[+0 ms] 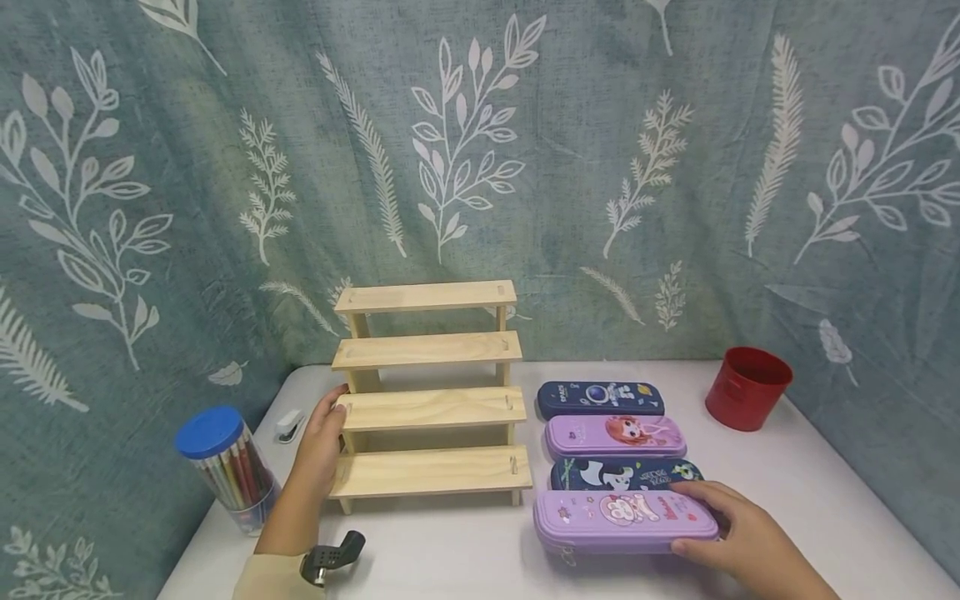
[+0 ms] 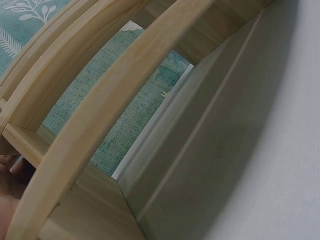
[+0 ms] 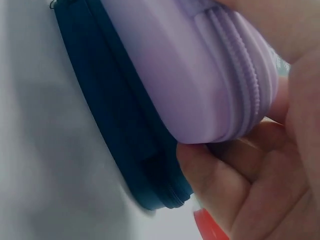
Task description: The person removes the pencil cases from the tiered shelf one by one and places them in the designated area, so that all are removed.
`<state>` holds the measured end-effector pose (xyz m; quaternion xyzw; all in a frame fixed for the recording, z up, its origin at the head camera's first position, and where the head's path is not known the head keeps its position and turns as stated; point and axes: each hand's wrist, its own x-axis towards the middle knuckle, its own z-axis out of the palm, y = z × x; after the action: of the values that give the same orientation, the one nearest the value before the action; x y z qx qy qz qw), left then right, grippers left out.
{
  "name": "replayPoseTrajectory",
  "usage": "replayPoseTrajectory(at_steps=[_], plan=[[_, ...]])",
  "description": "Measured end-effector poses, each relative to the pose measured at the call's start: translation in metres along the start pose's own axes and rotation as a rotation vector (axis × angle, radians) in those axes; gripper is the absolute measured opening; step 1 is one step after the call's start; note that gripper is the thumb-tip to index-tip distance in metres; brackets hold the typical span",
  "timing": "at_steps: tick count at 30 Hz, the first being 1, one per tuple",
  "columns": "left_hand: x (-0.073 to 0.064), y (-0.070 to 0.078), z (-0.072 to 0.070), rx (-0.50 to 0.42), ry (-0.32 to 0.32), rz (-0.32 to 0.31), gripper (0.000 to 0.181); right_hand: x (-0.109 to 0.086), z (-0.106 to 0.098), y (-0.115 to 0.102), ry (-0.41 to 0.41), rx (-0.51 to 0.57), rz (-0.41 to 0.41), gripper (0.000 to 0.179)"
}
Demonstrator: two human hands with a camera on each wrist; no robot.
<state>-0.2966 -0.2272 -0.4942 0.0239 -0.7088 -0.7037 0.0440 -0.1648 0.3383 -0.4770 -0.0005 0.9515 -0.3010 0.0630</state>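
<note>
My right hand (image 1: 738, 533) grips the right end of a purple zippered pencil case (image 1: 600, 521) with a cartoon on its lid. Its thumb lies along the near side and its fingers at the far side. In the right wrist view the purple case (image 3: 175, 75) is over a dark blue pencil case (image 3: 105, 100). That dark case (image 1: 570, 473) has a panda print and is partly covered in the head view. My left hand (image 1: 321, 437) holds the left end of a four-step wooden display rack (image 1: 431, 408); in the left wrist view its fingers (image 2: 7, 175) are partly hidden by the wood.
Behind lie a purple pencil case (image 1: 577, 437) with a girl print and a navy space-themed one (image 1: 558, 400). A red bucket (image 1: 738, 404) stands at the back right. Left of the rack are a white stapler (image 1: 288, 425) and a blue-lidded tub (image 1: 228, 467) of pencils.
</note>
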Motion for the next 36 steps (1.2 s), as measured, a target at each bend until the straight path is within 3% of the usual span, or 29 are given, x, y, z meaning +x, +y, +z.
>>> replayPoseTrajectory(at_steps=[4, 9, 18, 25, 33, 36], plan=[[0.001, 0.001, 0.0, 0.001, 0.004, -0.001, 0.051, 0.001, -0.002, -0.002, -0.055, 0.0, 0.063, 0.088], [0.001, 0.001, 0.001, 0.013, 0.011, -0.007, 0.051, -0.003, -0.001, 0.003, -0.072, -0.026, 0.067, 0.087], [0.0, 0.001, 0.0, -0.003, -0.01, 0.0, 0.052, -0.008, 0.003, 0.015, 0.012, -0.1, -0.09, 0.078], [0.002, -0.002, 0.001, -0.016, -0.005, 0.0, 0.051, -0.009, 0.012, 0.023, 0.124, -0.129, -0.191, 0.073], [0.001, -0.001, 0.0, -0.008, 0.013, -0.011, 0.052, -0.006, 0.015, 0.022, 0.073, -0.108, -0.163, 0.077], [0.001, 0.0, 0.0, -0.011, 0.014, -0.004, 0.052, -0.004, 0.016, 0.021, 0.032, -0.102, -0.115, 0.078]])
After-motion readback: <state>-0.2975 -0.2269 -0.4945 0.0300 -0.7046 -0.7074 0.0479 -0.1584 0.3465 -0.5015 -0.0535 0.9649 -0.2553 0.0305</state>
